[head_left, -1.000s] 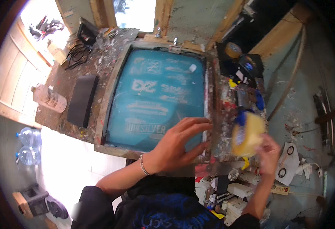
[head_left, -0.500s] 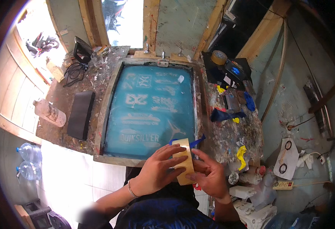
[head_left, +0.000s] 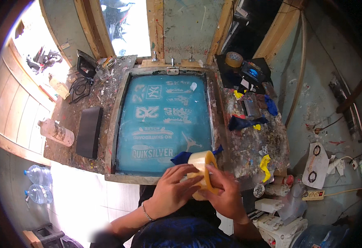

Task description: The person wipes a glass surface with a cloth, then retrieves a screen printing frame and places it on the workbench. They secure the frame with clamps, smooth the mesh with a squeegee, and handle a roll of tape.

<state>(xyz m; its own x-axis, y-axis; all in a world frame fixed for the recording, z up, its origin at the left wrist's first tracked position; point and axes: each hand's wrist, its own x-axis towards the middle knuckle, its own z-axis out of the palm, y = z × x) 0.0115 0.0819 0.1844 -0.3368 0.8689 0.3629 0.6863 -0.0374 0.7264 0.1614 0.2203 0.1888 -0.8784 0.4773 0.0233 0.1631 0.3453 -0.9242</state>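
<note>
A wide roll of packing tape (head_left: 200, 162), clear-yellowish with a yellow core, is held over the near right corner of a silk-screen frame (head_left: 164, 179). My right hand (head_left: 225, 192) grips its right side, the fingers at the core and the thumb low on the edge. On the roll's left face rest the bent fingers of my left hand (head_left: 173, 188); the thumb is tucked below. Just behind the roll lies a dark blue piece of cloth (head_left: 181, 158), partly hidden by it. The frame's teal mesh (head_left: 148, 91) carries pale lettering and logo shapes.
Left on the paint-stained table are a black box (head_left: 89, 132) and a pinkish bottle (head_left: 58, 132). To the right lie another tape roll (head_left: 233, 59), a dark blue cloth strip (head_left: 247, 122) and yellow scraps (head_left: 265, 168). Water jugs (head_left: 39, 194) stand on the floor.
The tape roll has turned so its yellow core edge shows on the right. My left fingers have drawn down and curled more. The view has shifted slightly.
</note>
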